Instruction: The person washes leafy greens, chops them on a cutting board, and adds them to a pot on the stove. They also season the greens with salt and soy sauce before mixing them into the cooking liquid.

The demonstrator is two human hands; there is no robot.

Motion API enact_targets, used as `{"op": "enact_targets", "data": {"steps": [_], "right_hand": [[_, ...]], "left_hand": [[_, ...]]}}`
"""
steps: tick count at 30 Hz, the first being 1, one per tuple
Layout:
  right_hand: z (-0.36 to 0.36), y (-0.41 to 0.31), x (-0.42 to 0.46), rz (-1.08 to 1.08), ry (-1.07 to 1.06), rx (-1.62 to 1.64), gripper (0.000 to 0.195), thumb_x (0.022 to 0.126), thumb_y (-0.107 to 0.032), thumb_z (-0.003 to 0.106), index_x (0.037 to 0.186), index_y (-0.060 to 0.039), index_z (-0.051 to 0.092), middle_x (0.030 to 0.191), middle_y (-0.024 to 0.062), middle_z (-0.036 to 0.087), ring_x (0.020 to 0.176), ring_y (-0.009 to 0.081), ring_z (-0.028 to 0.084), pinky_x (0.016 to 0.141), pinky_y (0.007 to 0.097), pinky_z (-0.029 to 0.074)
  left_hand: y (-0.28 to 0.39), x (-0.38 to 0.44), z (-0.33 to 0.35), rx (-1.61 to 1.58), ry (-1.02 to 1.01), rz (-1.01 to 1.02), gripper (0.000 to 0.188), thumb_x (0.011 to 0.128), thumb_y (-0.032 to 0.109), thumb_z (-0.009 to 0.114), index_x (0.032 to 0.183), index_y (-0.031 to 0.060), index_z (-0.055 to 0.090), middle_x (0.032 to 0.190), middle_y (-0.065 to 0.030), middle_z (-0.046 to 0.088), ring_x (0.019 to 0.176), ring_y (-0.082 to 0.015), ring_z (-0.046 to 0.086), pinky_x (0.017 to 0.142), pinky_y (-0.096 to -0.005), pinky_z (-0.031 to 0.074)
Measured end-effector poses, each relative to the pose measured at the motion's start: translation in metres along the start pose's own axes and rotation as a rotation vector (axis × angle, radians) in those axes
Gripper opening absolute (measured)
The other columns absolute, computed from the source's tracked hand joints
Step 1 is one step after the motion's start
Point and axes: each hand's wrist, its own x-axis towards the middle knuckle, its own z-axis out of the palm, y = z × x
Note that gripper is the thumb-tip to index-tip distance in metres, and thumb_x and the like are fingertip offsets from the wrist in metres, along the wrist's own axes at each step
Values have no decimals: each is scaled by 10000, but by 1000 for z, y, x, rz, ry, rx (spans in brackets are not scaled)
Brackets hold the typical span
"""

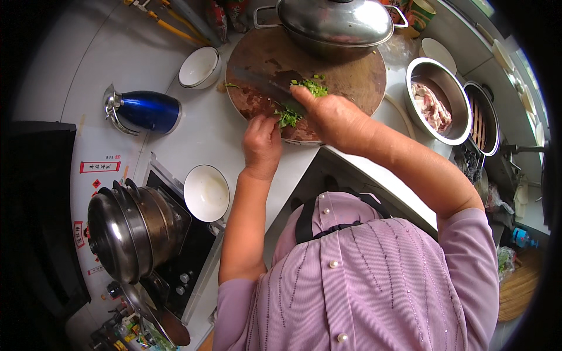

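Note:
My right hand [337, 120] is closed around the handle of a kitchen knife, its thumb pointing along the blade. The blade [265, 87] is blurred and slants across a round wooden chopping board [358, 83]. On the near side of the blade, my left hand [262, 142] has bent fingers against a bunch of leafy green herbs [288, 117] at the board's front edge. Its fingertips are partly hidden, but the leaves come out from under them. Chopped green pieces [315, 88] lie in a small heap beyond the blade, close to my right thumb.
A lidded metal pot [338, 26] covers the board's far part. To the right, a steel basin [408, 87] holds raw meat [430, 107]. White bowls [199, 68] and a blue vacuum jug [149, 110] are on the left. Another white bowl [206, 193] stands near a stacked steamer pot [131, 232] on the stove.

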Motion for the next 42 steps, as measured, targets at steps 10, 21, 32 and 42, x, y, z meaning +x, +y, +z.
{"op": "enact_targets", "data": {"steps": [10, 21, 32, 42], "right_hand": [[5, -1, 6, -31, -30, -51, 546, 840, -102, 623, 1331, -14, 400, 765, 254, 634, 759, 454, 627, 673, 515, 485], [8, 3, 16, 63, -75, -91, 586, 817, -89, 619, 1352, -33, 387, 808, 255, 648, 821, 443, 642, 722, 512, 500], [16, 10, 15, 1, 7, -37, 533, 842, -53, 582, 1337, -43, 384, 779, 263, 633, 787, 461, 624, 694, 525, 481], [11, -4, 9, -21, 38, 5, 536, 849, -60, 574, 1346, -15, 380, 763, 267, 631, 771, 450, 633, 689, 519, 485]], "left_hand": [[-1, -17, 5, 2, 18, -65, 160, 730, -46, 698, 856, 50, 677, 833, -96, 648, 763, -289, 622, 680, -380, 513], [-2, -2, 17, 84, -23, 14, 148, 710, -48, 676, 815, 55, 656, 801, -106, 635, 760, -319, 617, 678, -404, 509], [12, -25, -10, -92, 36, -117, 135, 776, -64, 656, 870, 33, 662, 899, -111, 678, 768, -291, 656, 675, -357, 536], [23, -54, -23, -233, -18, -358, 104, 797, -47, 670, 866, 30, 663, 855, -95, 673, 681, -228, 640, 591, -302, 517]]}}
